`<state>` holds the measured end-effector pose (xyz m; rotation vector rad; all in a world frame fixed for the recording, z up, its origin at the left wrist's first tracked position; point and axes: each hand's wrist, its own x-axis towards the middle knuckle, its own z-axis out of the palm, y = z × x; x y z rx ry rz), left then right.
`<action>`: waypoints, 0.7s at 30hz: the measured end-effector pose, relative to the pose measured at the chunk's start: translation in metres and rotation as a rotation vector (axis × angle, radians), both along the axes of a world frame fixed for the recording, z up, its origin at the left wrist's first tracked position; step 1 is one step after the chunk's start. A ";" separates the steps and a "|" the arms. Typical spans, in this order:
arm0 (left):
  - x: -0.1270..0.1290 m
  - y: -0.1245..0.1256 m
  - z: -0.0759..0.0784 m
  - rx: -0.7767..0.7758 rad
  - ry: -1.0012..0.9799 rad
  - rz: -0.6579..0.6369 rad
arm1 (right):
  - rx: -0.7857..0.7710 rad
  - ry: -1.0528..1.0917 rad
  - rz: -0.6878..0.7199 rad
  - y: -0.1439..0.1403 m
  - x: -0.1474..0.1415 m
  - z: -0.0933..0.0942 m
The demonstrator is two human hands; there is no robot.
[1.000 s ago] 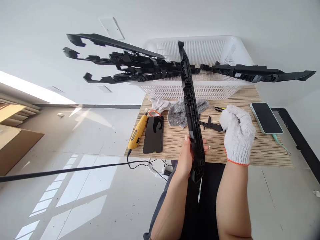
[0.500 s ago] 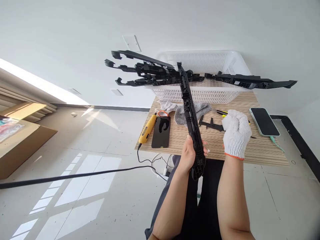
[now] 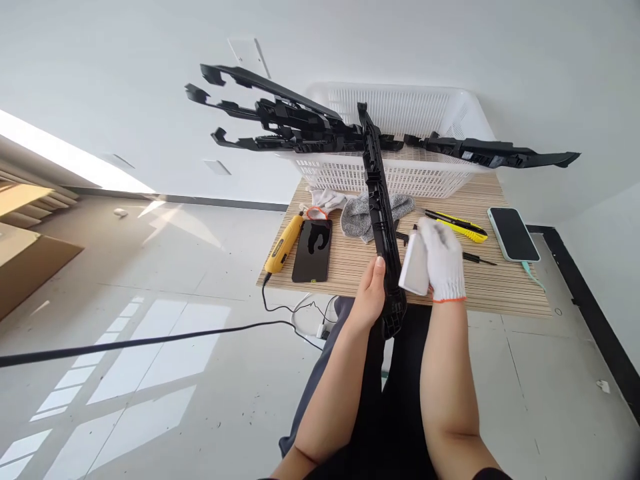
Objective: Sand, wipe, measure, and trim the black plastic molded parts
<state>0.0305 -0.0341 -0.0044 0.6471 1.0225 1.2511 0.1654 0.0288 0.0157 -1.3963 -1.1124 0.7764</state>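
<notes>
Black strip (image 3: 383, 217), lower part clasped by left fingers (image 3: 378, 272), white block (image 3: 415, 268) beside it, gripped by gloved right fingers (image 3: 436, 235)

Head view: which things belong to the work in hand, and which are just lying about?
Likely part of the work: black part in the left hand; white object in the gloved right hand; similar black parts resting on the basket.

Apparently just lying about: yellow corded tool; yellow cutter; gray cloth; loose glove; black phone; pale-cased phone.
</notes>
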 end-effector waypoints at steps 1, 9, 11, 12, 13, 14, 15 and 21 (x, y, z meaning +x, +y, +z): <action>0.000 0.000 -0.001 -0.005 0.021 0.023 | -0.007 -0.006 0.040 0.000 -0.004 0.000; 0.003 0.003 -0.002 0.007 -0.042 -0.016 | 0.105 0.123 -0.129 0.001 -0.008 0.011; 0.003 0.004 -0.002 0.007 -0.037 -0.010 | 0.008 0.049 -0.026 0.000 -0.005 0.010; 0.004 0.004 -0.002 0.000 -0.044 -0.019 | -0.015 -0.001 -0.057 -0.001 -0.003 0.010; 0.003 0.004 -0.002 -0.013 -0.056 -0.031 | -0.013 -0.036 -0.121 -0.002 -0.003 0.011; 0.003 0.004 -0.003 -0.028 -0.069 -0.040 | 0.008 -0.043 -0.180 -0.003 -0.003 0.011; 0.003 0.004 -0.003 -0.045 -0.078 -0.039 | 0.031 -0.027 -0.191 -0.004 -0.003 0.012; -0.001 0.004 -0.003 -0.036 -0.055 0.027 | 0.019 -0.148 0.106 -0.005 -0.007 0.011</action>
